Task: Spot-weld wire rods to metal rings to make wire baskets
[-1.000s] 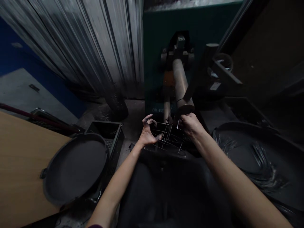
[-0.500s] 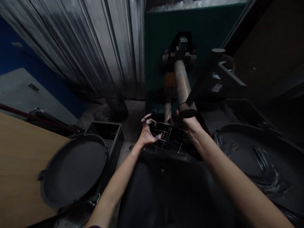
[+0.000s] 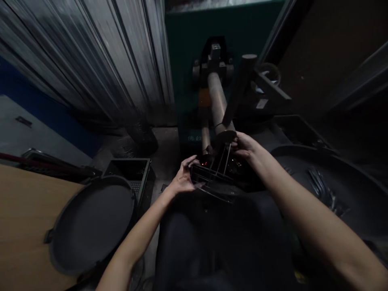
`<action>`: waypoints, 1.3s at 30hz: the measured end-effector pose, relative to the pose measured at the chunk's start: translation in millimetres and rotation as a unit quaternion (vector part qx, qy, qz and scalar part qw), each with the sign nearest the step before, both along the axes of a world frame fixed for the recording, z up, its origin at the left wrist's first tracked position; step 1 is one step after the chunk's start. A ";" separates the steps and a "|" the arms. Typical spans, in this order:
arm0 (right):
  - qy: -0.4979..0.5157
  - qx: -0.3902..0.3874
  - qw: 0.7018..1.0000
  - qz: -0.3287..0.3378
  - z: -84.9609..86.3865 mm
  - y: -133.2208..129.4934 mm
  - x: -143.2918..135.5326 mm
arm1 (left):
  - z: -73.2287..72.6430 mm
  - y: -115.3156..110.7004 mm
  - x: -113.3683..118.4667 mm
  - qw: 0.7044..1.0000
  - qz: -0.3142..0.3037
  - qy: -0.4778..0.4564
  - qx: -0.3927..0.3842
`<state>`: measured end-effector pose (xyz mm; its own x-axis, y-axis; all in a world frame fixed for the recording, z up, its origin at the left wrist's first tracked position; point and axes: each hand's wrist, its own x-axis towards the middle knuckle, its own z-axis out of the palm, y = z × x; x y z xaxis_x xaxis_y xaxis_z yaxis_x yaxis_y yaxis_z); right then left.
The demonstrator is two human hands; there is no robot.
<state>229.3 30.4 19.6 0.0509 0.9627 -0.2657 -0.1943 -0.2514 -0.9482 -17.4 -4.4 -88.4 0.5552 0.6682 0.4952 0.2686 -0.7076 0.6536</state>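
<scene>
Below the end of the machine's thick metal cylinder (image 3: 217,99) is a wire rack (image 3: 212,178) of thin metal rods, tilted over my lap. My left hand (image 3: 184,176) is curved round the rack's left edge, thumb below and fingers above. My right hand (image 3: 246,145) is beside the cylinder's lower end, its fingers closed near the top of two rods. A thinner rod-like arm (image 3: 205,137) ends just above the rack, with a small red glow beneath its tip. The right fingertips are partly hidden by the cylinder.
A round black tray (image 3: 93,222) stands at the left, near a dark crate (image 3: 147,171). At the right, a larger round tray (image 3: 357,194) holds bent metal wires (image 3: 318,186). An upright post (image 3: 239,87) rises beside the cylinder. The green machine body (image 3: 184,52) is ahead.
The camera view has shifted, moving the machine left in view. The rack has tilted, and its two rods now rise toward my right hand. A red glow has appeared at the thinner arm's tip.
</scene>
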 end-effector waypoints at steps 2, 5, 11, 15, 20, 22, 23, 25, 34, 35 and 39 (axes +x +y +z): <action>0.025 -0.030 0.999 0.003 -2.5 -28.2 7.3 | 5.7 -20.6 -16.7 0.993 -0.051 0.091 -0.054; -0.025 -0.015 0.999 -0.023 -19.9 -85.3 -7.4 | 29.1 -48.8 -26.8 0.969 -0.061 0.125 -0.204; -0.380 0.085 0.916 0.095 -50.4 -172.3 -76.1 | 67.2 -88.9 39.2 0.955 0.009 -0.005 -0.295; -0.414 0.198 0.868 0.191 -37.5 -203.6 -33.6 | 69.5 -104.5 45.9 0.943 0.055 -0.037 -0.327; -0.556 0.260 0.789 0.032 -8.0 -193.6 45.5 | 95.8 -111.6 16.8 0.950 0.024 -0.041 -0.309; -0.570 0.284 0.768 0.073 3.3 -181.1 53.2 | 115.1 -111.5 10.3 0.955 -0.003 -0.032 -0.294; -0.571 0.296 0.760 0.092 9.1 -176.7 52.6 | 124.8 -110.8 8.6 0.958 -0.006 -0.035 -0.286; -0.578 0.315 0.744 0.111 19.0 -175.0 47.1 | 140.3 -108.8 7.9 0.961 0.017 -0.062 -0.268; -0.656 0.179 0.721 0.135 -35.7 -242.3 31.2 | 64.2 -114.9 22.5 0.918 0.035 -0.024 -0.393; -0.648 0.156 0.729 0.155 -41.8 -246.2 31.3 | 50.7 -117.1 22.2 0.935 0.055 0.014 -0.351; -0.547 0.094 0.802 0.222 -39.9 -236.0 36.8 | 17.6 -118.8 15.6 0.981 0.115 0.134 -0.084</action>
